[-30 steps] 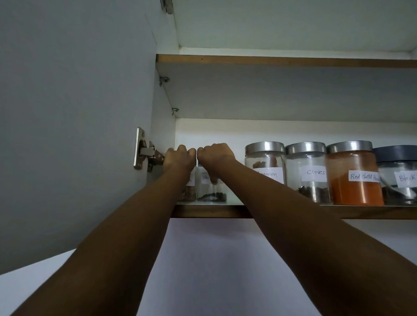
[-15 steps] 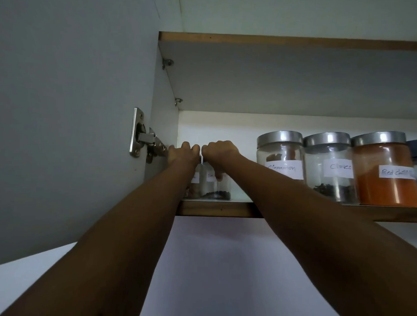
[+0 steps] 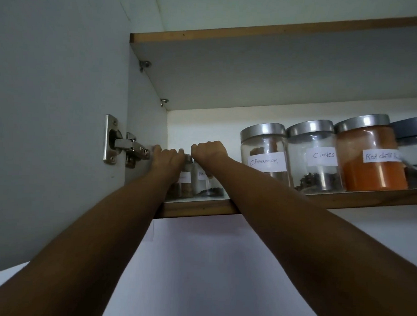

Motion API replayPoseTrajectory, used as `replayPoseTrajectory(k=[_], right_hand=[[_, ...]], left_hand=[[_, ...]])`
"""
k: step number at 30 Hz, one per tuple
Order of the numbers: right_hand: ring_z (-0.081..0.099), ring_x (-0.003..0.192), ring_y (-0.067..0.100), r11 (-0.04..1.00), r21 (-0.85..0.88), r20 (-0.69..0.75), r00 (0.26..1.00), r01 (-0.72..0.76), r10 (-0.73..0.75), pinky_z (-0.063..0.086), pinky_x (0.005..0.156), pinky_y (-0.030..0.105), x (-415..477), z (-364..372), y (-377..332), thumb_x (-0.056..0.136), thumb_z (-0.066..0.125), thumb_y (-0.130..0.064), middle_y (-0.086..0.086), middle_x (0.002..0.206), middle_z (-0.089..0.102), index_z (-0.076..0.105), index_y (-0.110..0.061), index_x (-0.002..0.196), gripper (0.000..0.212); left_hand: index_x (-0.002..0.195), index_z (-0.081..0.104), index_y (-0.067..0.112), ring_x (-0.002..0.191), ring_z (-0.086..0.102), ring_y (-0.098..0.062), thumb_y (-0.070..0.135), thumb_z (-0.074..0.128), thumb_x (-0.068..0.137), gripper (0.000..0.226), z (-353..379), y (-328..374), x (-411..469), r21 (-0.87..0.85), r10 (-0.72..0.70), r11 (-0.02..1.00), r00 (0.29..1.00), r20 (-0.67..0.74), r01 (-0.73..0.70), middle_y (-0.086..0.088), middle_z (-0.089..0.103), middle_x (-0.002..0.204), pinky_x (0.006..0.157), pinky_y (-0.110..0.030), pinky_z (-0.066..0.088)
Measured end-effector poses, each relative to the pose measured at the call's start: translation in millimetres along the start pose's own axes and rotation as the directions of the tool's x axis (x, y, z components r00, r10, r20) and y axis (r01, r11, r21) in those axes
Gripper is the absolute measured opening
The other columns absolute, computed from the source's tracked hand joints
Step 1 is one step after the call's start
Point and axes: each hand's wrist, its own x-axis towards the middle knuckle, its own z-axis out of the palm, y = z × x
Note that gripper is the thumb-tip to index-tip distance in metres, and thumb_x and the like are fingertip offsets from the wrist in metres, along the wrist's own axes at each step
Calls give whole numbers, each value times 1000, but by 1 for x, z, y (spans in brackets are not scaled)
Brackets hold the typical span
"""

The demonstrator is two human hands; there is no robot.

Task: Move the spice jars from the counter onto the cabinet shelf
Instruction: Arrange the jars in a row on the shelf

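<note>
Two small glass spice jars with white labels stand side by side at the left end of the lower cabinet shelf (image 3: 319, 200). My left hand (image 3: 166, 157) grips the top of the left small jar (image 3: 184, 184), close to the cabinet's side wall. The right small jar (image 3: 204, 184) holds dark spice, and my right hand (image 3: 209, 152) curls over its lid. My hands hide both lids almost entirely. To the right stand bigger jars with steel lids: Cinnamon (image 3: 265, 155), Cloves (image 3: 317, 159) and Red chilli powder (image 3: 370, 158).
A dark-lidded jar (image 3: 413, 150) is cut off at the right edge. The open cabinet door (image 3: 50, 128) with its steel hinge (image 3: 123, 144) stands just left of my left hand. An upper shelf (image 3: 254, 36) closes the space above.
Both hands have stayed on the tops of the two small jars at the shelf's left end. My view has swung closer and slightly to the left, so the big jars sit further right.
</note>
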Motion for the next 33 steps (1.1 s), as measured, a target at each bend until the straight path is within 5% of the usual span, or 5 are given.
replayPoseTrajectory(k=[6,11,18,26,33], right_hand=[[57,112,25,999,33,-12,1000,-27,27,39,96,34,6,6,0,90,53,-9,9,122,59,48,-5,123,34],[48,123,22,996,-81,-14,999,-33,32,6,117,45,1,0,-8,94,47,-19,5,124,58,50,-12,128,34],[52,119,25,968,-249,-297,954,-38,-38,11,115,50,-31,-47,-5,94,49,-32,3,114,63,57,-18,117,28],[53,103,26,989,-150,-544,834,3,-85,29,101,44,-81,-86,52,89,53,-24,7,107,61,62,-14,104,20],[56,83,24,997,39,-621,781,-60,71,37,75,36,-137,-89,103,79,62,-30,6,91,62,64,-12,90,21]], left_hand=[[145,19,5,121,50,-25,22,60,90,70,0,-2,-3,6,18,1000,1000,-20,-18,-8,53,131,109,-41,20],[147,14,5,115,54,-23,23,58,90,74,-11,4,-13,57,-19,998,997,-75,23,-5,59,122,113,-44,15],[150,12,17,145,-2,-28,46,43,94,70,-57,8,-44,104,1,995,995,-97,9,-10,11,157,113,-51,-9],[118,55,10,124,44,-26,36,51,91,37,-138,26,-72,-194,-42,981,972,-230,-4,-7,59,123,114,-55,2],[111,59,9,110,54,-28,32,55,91,30,-185,71,-87,-538,33,825,966,-257,-171,-7,63,117,104,-46,33]])
